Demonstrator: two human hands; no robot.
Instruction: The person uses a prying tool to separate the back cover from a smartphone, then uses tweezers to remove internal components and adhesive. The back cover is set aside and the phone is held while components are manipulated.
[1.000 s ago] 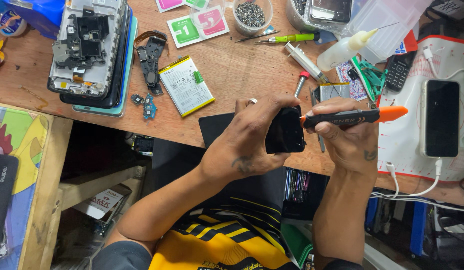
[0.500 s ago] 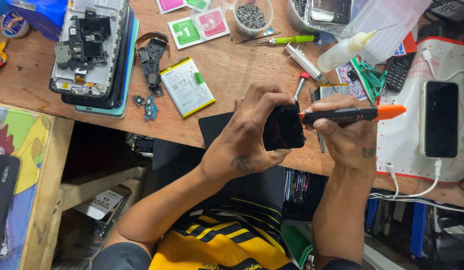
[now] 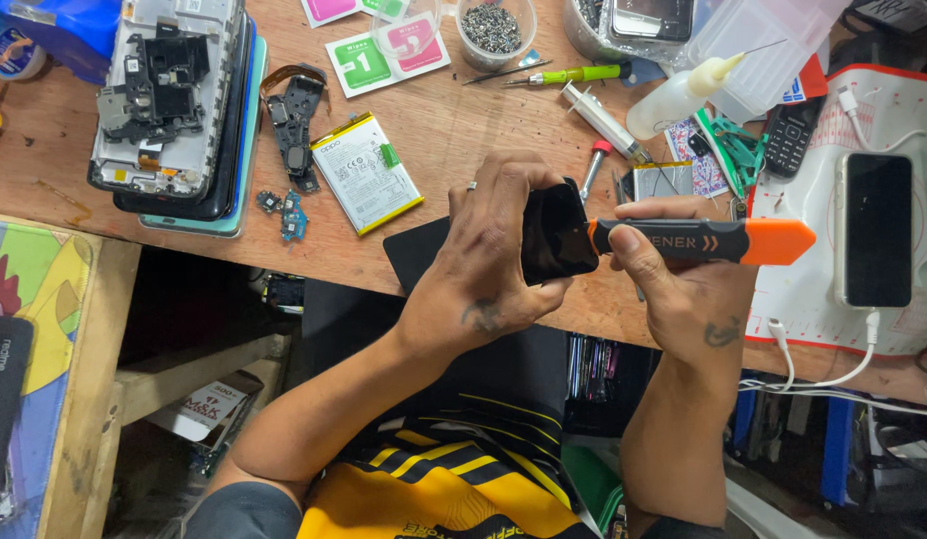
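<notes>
Left hand (image 3: 488,265) clasps small black phone (image 3: 555,235) above counter (image 3: 453,130) edge, frame centre; right hand (image 3: 683,284) grips orange-black pry tool (image 3: 708,241), tip at phone's 3 o'clock edge. Phone likely light, rigid, slick, glass fragile; hold by side edges.

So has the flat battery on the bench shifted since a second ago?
No. The flat battery lies at the same spot beside the black flex part, untouched.
</notes>
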